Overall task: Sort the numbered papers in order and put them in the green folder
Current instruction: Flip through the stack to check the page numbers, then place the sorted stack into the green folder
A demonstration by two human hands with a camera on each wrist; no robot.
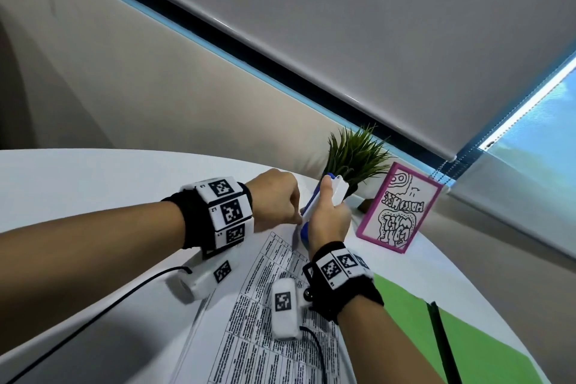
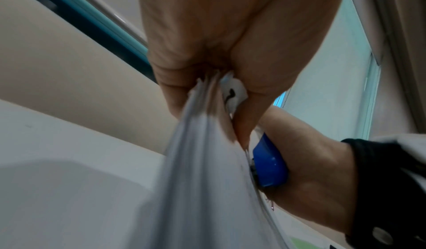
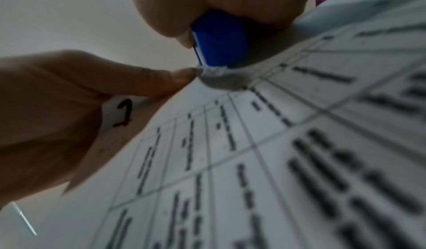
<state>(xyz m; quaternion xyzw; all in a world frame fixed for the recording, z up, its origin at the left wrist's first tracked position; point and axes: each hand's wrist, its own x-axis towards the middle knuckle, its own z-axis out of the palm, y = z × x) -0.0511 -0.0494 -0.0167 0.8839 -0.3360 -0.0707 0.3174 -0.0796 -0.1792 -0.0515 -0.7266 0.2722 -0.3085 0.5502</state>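
The left hand pinches the corner of the numbered papers with its fingers clamped on the sheets, probably to keep them squared while the right hand, fingers wrapped round a blue stapler, fastens that corner. The green folder lies on the worktop at right, cut off. Only a handwritten 2 is legible; the other numbers are hidden.
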